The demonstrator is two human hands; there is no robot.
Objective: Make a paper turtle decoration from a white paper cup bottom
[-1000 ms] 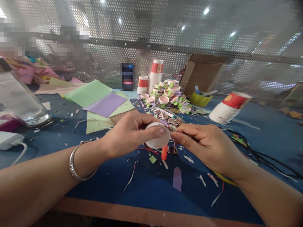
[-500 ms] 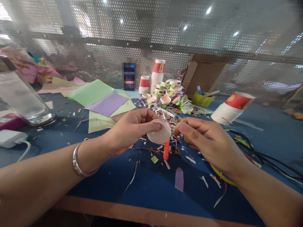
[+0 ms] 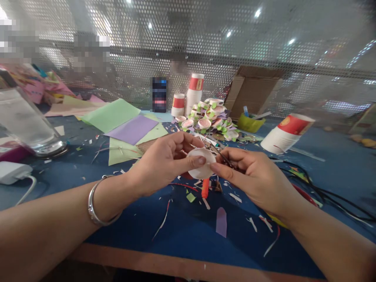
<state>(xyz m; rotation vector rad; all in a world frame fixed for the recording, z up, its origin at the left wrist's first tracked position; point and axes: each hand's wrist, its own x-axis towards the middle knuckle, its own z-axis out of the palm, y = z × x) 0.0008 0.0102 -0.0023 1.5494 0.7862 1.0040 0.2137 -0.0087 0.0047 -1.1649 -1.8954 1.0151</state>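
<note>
My left hand (image 3: 164, 162) grips a small white round cup bottom (image 3: 202, 169) between thumb and fingers, held above the blue table (image 3: 182, 231). My right hand (image 3: 252, 178) is closed right beside it, thumb touching the disc's right edge, with a thin dark tool like small scissors (image 3: 223, 157) poking out from its fingers. A silver bangle (image 3: 93, 203) circles my left wrist. An orange pen-like piece (image 3: 205, 188) lies on the table just beneath the disc.
A heap of trimmed cup pieces with green bits (image 3: 210, 119) lies behind my hands. Paper cups (image 3: 195, 92) stand at the back, another cup (image 3: 286, 133) lies tipped at right. Coloured paper sheets (image 3: 129, 127), a clear container (image 3: 25, 123), black cables (image 3: 329, 196) and scraps surround.
My right hand has closed back in against the disc's edge after drawing slightly away. The left hand has turned the disc a little and lifted it.
</note>
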